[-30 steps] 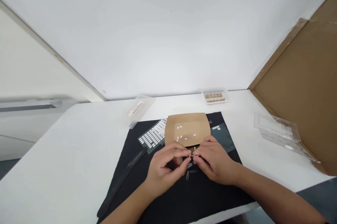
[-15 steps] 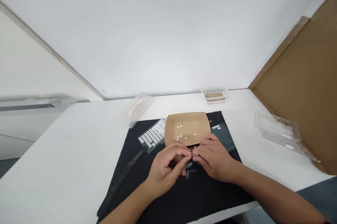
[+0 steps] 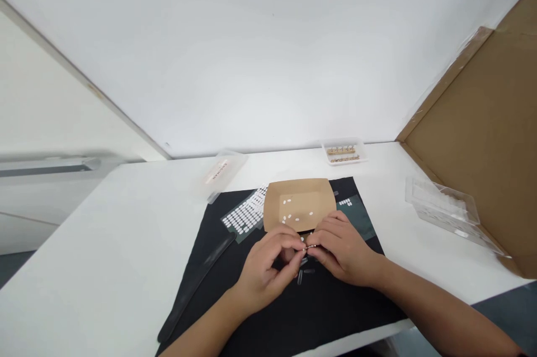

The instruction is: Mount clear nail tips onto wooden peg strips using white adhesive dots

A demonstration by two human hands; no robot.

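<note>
My left hand (image 3: 268,273) is closed in a pinch, its thumb and forefinger meeting just left of my right fingertips. What it grips, if anything, is too small to name. My right hand (image 3: 343,248) pinches a small, thin, shiny piece (image 3: 311,246) whose end points toward the left fingertips. Below the fingers, several clear false nail tips (image 3: 300,277) lie on the black cloth (image 3: 289,323). Just beyond the hands stands a brown cardboard tray (image 3: 272,206) with several small white oval pieces inside.
Left of the tray lies a sheet of white oval stickers (image 3: 244,215); another dark green sheet (image 3: 363,217) is on the right. A long black strip (image 3: 197,284) curves along the cloth's left side. Plastic boxes (image 3: 344,161) and a lid (image 3: 226,172) stand behind; clear cases (image 3: 444,203) lie right.
The left thumb and fingertips have shifted slightly, and the small piece at the right fingertips is tilted a little differently. Both hands stay over the same spot.
</note>
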